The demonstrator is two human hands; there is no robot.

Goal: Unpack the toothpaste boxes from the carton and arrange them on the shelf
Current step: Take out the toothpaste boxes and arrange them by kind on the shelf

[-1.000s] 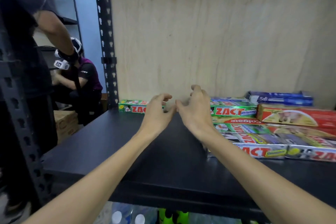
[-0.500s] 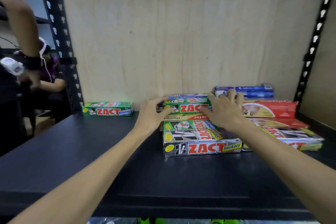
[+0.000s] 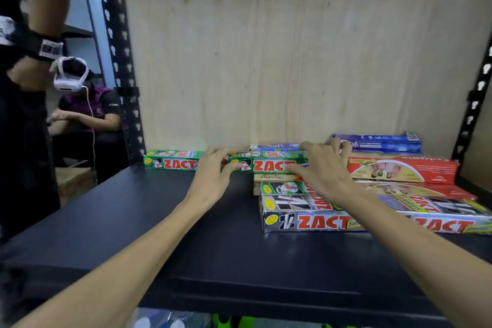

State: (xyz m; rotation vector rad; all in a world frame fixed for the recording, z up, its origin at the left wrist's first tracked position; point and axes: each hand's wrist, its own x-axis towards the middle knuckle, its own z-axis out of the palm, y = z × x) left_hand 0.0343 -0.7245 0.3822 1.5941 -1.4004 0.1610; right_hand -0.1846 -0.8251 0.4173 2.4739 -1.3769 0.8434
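Head view: both hands hold one green toothpaste box (image 3: 269,164) near the shelf (image 3: 186,234) back, at 12 o'clock. The left hand (image 3: 213,176) pinches its left end; the right hand (image 3: 323,168) curls over its right end. Slide it gently, keeping it level and straight.

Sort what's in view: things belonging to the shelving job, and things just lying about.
Job: green ZACT box held in both hands, left hand, right hand; second green ZACT box; red Colgate box; blue Safi boxes; shelf.
Lying about: white headset.
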